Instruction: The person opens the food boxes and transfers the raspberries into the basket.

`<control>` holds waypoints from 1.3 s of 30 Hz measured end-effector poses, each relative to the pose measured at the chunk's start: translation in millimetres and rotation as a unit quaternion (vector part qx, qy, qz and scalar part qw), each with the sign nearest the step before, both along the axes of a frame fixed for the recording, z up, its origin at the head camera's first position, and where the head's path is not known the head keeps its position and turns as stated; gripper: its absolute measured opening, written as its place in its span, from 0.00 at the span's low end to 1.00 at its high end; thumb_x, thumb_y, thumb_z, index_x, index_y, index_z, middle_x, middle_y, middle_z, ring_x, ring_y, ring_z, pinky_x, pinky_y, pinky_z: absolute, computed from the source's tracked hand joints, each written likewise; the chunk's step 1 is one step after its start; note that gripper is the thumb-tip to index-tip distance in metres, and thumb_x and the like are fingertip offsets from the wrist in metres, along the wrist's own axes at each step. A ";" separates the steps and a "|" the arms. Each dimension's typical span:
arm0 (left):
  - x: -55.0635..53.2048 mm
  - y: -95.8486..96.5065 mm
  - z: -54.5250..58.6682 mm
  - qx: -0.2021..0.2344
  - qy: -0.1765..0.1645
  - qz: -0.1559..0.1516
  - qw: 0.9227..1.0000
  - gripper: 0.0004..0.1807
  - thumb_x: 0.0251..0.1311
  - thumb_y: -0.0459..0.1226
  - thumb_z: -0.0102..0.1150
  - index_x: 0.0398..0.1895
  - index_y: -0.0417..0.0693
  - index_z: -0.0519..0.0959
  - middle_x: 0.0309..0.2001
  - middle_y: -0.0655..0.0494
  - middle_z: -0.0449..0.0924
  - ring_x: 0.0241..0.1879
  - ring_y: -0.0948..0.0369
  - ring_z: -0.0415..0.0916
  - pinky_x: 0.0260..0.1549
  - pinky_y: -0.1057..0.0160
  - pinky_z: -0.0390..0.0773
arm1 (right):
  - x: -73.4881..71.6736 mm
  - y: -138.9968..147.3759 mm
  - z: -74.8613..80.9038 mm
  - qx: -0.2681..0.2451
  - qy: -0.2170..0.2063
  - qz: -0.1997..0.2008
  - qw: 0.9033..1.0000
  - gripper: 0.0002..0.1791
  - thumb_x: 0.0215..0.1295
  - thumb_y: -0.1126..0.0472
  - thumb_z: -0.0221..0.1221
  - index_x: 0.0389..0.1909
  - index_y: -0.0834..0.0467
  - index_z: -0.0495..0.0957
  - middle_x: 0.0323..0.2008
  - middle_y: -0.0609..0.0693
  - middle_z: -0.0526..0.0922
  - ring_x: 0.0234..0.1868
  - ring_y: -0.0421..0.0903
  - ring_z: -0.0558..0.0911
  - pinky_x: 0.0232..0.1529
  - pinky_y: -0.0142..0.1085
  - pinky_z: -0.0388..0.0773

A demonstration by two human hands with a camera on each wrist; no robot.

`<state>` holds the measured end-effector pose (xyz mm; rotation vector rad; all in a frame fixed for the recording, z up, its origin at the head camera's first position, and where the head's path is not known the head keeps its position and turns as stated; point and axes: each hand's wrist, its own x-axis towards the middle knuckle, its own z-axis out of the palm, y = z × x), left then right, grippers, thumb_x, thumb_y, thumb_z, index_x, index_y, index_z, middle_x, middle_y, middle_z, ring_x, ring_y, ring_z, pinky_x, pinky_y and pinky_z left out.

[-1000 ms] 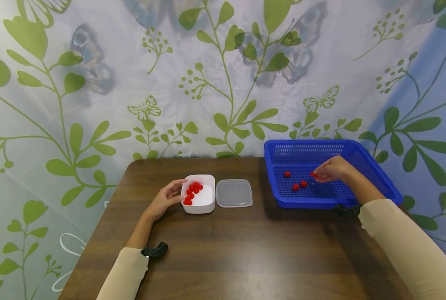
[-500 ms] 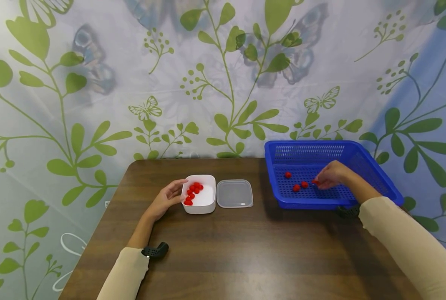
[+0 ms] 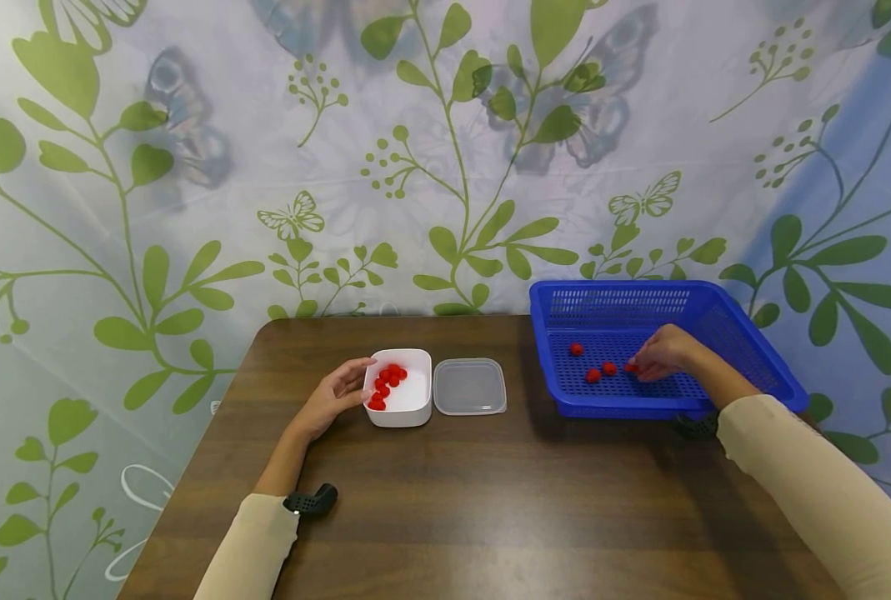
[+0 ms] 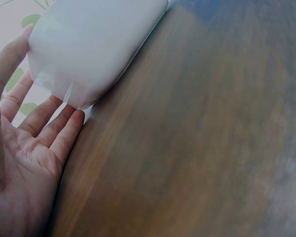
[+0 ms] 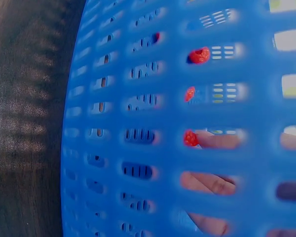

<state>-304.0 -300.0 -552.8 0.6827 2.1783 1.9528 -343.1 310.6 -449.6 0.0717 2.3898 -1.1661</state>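
Observation:
My left hand (image 3: 332,402) rests against the left side of a white container (image 3: 418,408), its fingers spread and fairly straight along the wall; in the left wrist view the fingertips touch the container's wall (image 4: 98,44). Several red raspberries (image 3: 391,373) lie along the left part of the container. Inside a blue plastic basket (image 3: 610,412), my right hand (image 3: 663,354) pinches a raspberry (image 3: 630,367) low over the perforated floor. Through the slots in the right wrist view, that raspberry (image 5: 190,138) shows at a fingertip. Other raspberries (image 3: 593,376) lie just left of the hand.
A translucent lid (image 3: 470,387) lies flat beside the white container, between it and the basket. The brown wooden table (image 3: 475,508) meets a patterned cloth backdrop (image 3: 325,192) at its far edge. The basket's raised walls surround the right hand.
My right hand has come slightly down and toward me in the basket, with the raspberry at its fingertips. The left hand and the white container have stayed in place.

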 end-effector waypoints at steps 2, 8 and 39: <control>0.3 -0.1 -0.1 0.002 -0.001 0.000 1.000 0.30 0.66 0.28 0.60 0.71 0.41 0.67 0.71 0.42 0.66 0.72 0.50 0.62 0.70 0.61 0.63 | 0.1 0.6 -0.4 0.006 0.004 -0.001 1.000 0.14 0.70 0.73 0.56 0.46 0.84 0.77 0.34 0.65 0.87 0.33 0.56 0.89 0.40 0.49 0.86; 0.2 -0.4 -0.2 0.002 0.001 0.000 1.000 0.30 0.66 0.28 0.60 0.71 0.42 0.67 0.71 0.42 0.66 0.72 0.49 0.62 0.72 0.49 0.59 | 0.1 2.3 1.0 0.028 0.006 -0.008 1.000 0.15 0.69 0.72 0.58 0.46 0.83 0.77 0.31 0.65 0.87 0.34 0.57 0.89 0.41 0.50 0.86; 2.6 -0.3 -1.7 -0.002 0.007 0.000 1.000 0.30 0.66 0.29 0.60 0.72 0.42 0.67 0.72 0.42 0.66 0.73 0.47 0.61 0.67 0.68 0.65 | 30.8 -3.4 50.5 0.056 0.076 0.003 0.995 0.26 0.74 0.54 0.60 0.54 0.77 0.76 0.32 0.53 0.88 0.33 0.48 0.88 0.37 0.44 0.86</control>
